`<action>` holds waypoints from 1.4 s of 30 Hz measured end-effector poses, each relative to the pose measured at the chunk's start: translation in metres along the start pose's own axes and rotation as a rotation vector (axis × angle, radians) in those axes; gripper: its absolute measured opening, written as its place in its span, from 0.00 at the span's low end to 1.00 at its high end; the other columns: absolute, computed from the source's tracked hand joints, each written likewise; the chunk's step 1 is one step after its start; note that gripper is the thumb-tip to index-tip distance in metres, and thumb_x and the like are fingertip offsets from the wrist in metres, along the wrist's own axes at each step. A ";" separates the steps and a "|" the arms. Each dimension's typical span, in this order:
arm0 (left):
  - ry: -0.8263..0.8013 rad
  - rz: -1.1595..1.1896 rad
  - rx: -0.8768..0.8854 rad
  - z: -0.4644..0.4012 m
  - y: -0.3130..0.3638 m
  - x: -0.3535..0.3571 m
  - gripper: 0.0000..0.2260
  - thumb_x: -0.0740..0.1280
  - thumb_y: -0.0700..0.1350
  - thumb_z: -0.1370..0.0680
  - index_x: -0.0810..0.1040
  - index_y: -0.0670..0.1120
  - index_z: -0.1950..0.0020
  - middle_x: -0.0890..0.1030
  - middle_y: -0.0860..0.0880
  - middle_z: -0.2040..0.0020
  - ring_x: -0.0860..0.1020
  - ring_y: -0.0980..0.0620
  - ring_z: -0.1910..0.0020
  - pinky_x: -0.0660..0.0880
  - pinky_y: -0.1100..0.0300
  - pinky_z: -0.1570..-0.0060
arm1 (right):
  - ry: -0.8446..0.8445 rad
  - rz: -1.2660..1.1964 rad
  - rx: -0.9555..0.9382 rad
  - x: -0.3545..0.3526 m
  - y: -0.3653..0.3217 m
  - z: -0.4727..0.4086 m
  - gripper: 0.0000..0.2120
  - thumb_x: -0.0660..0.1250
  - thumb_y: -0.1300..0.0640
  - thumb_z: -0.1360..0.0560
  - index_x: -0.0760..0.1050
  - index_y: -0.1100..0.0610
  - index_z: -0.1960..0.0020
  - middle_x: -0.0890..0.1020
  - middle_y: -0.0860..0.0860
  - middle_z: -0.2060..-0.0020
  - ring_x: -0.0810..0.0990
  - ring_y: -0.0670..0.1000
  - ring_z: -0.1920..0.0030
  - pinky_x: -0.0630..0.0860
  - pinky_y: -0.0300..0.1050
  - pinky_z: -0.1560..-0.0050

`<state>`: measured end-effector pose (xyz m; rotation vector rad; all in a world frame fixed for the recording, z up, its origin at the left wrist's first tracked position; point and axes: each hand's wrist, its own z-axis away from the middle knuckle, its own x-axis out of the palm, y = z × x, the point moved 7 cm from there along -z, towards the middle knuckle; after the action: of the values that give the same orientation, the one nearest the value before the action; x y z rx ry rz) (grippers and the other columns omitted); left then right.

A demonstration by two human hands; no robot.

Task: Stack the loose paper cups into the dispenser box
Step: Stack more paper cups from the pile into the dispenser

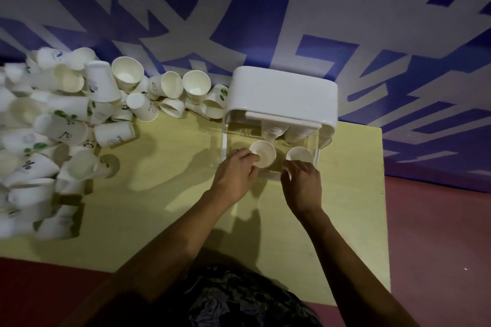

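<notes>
Only a few cups sit stacked in the dispenser box [281, 93] at the table's [164, 194] far right edge, where the left hand [233, 172] pinches one cup [263, 153], the right hand [301, 183] curls by another cup [299, 154], its hold unclear, and a big heap [66, 125] waits along the left edge.

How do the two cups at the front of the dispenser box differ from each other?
The left cup shows its whole round mouth and inner base; the right cup shows only part of its rim. The left hand holds the left cup by its side, while the right hand covers the right cup's near edge. Both are plain white inside, at the dispenser box.
</notes>
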<state>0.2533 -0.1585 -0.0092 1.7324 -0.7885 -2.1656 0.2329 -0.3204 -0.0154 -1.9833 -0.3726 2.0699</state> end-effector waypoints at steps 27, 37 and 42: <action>0.146 -0.232 -0.501 0.227 -0.372 -0.220 0.21 0.66 0.44 0.25 0.71 0.48 0.32 0.71 0.48 0.33 0.67 0.45 0.35 0.69 0.52 0.38 | -0.287 -0.174 -0.403 0.172 -0.420 0.060 0.19 0.67 0.64 0.29 0.76 0.58 0.38 0.79 0.54 0.40 0.76 0.57 0.39 0.78 0.51 0.50; 0.055 -0.111 -0.358 0.211 -0.384 -0.225 0.15 0.63 0.44 0.22 0.77 0.54 0.37 0.78 0.52 0.42 0.71 0.51 0.39 0.71 0.56 0.43 | -0.355 0.036 -0.336 0.219 -0.446 0.033 0.16 0.60 0.63 0.24 0.74 0.59 0.37 0.77 0.55 0.42 0.71 0.57 0.37 0.76 0.52 0.52; 0.151 -0.086 -0.281 0.205 -0.369 -0.238 0.11 0.63 0.46 0.22 0.79 0.50 0.41 0.80 0.51 0.47 0.74 0.50 0.46 0.73 0.57 0.50 | -0.236 -0.014 -0.257 0.206 -0.438 0.024 0.09 0.60 0.61 0.23 0.79 0.58 0.48 0.80 0.54 0.54 0.75 0.57 0.48 0.74 0.48 0.61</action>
<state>0.1664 0.3182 0.0087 1.7822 -0.3579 -2.0515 0.2015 0.1618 -0.0524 -1.8604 -0.7293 2.3561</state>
